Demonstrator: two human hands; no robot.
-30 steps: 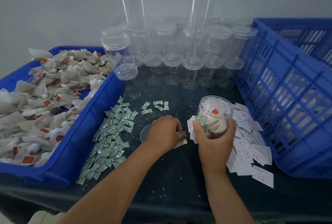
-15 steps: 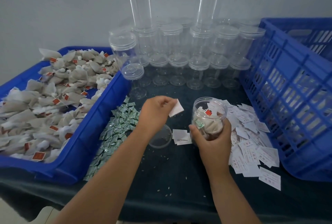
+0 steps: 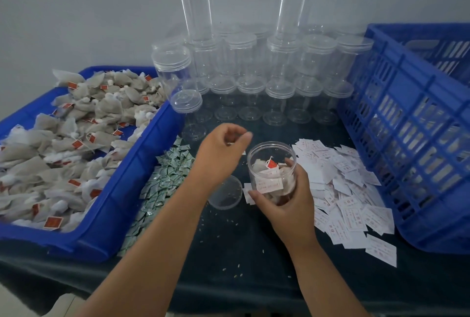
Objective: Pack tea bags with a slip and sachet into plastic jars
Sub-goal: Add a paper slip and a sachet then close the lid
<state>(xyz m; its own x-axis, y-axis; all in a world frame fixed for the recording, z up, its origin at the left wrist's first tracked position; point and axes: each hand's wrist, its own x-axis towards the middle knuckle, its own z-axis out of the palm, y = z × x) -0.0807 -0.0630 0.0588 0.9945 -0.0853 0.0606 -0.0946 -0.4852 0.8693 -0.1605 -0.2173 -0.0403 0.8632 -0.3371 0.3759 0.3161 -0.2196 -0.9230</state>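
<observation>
- R hand (image 3: 287,202) gripped open jar (image 3: 254,176), fingers wrapped round; tea bags (image 3: 260,165) + slip (image 3: 269,185) inside.
- L hand (image 3: 221,154) just beside rim, fingers loosely curled; couldn't tell if holding anything.

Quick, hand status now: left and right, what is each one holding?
Left hand: fingers curled, beside the open jar; cannot tell whether it pinches anything.
Right hand: grips that jar, slip inside.
</observation>
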